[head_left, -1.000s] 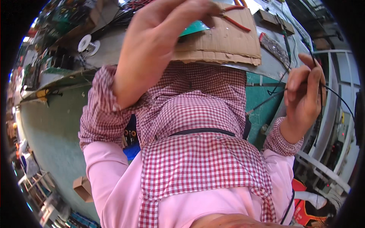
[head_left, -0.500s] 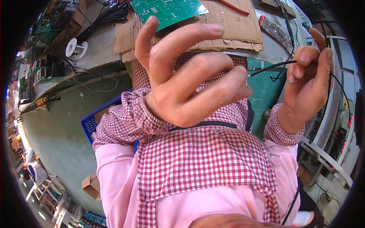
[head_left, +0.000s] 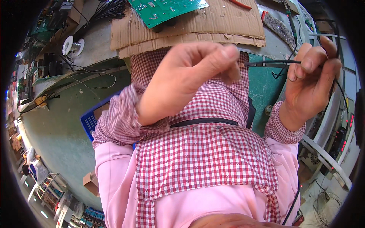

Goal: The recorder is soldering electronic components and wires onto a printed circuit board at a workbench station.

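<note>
Black cable held out between two separated hands, over the apron-covered lap.
The black cable [head_left: 272,62] is gripped by the bent fingers of the right hand [head_left: 310,78]; its tip is brought level with the curled fingertips of the left hand [head_left: 190,74], though whether it is pinched there cannot be told. Above them in view, a green circuit board [head_left: 167,9] is laid on a cardboard sheet [head_left: 228,22], with a wire spool [head_left: 73,47] placed to the left.
</note>
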`<state>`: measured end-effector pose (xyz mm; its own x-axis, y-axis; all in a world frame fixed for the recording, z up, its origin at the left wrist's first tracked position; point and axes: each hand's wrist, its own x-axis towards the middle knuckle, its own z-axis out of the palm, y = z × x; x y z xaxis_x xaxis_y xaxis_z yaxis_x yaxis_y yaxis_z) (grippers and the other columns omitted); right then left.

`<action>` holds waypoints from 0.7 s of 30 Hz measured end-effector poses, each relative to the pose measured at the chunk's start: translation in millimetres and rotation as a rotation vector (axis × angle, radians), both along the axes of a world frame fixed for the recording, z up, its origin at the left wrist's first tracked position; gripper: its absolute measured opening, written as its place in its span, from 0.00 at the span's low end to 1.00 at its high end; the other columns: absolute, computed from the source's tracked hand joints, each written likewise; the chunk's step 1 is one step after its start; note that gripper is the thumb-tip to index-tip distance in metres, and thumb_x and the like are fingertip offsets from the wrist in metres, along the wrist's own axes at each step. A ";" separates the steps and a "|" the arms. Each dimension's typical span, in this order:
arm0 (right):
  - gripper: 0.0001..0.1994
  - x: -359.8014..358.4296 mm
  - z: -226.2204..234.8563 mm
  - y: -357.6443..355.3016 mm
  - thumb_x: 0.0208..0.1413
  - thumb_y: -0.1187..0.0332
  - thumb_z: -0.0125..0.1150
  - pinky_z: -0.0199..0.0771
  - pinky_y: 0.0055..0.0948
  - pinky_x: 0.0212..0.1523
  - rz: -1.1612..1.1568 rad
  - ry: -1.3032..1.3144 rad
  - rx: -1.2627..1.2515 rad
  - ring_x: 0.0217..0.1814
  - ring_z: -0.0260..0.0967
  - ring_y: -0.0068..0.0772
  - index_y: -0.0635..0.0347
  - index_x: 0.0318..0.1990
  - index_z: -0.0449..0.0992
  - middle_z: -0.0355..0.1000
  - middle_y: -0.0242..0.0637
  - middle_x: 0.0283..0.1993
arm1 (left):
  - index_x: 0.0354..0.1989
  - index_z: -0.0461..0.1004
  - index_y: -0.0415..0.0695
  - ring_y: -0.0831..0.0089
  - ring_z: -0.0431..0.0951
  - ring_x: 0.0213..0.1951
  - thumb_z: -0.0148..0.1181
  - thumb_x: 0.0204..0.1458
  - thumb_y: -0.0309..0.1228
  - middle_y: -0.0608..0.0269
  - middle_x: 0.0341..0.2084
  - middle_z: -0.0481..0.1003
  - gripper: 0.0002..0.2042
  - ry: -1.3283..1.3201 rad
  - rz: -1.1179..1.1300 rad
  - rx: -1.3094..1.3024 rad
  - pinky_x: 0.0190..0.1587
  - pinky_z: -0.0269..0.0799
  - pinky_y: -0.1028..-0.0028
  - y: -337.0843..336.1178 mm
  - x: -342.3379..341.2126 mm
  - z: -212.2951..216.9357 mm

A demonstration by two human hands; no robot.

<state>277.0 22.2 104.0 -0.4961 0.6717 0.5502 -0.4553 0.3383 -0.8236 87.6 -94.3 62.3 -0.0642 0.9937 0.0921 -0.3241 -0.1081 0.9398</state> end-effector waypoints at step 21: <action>0.20 -4.4 5.1 -8.6 0.65 0.59 0.42 0.59 0.16 0.19 -0.175 -0.143 -0.011 0.23 0.55 0.17 0.68 0.54 0.65 0.66 0.31 0.27 | 0.35 0.68 0.34 0.68 0.72 0.35 0.43 0.60 0.37 0.62 0.22 0.68 0.16 -0.608 -0.322 -0.022 0.48 0.66 0.65 5.5 -2.4 -9.0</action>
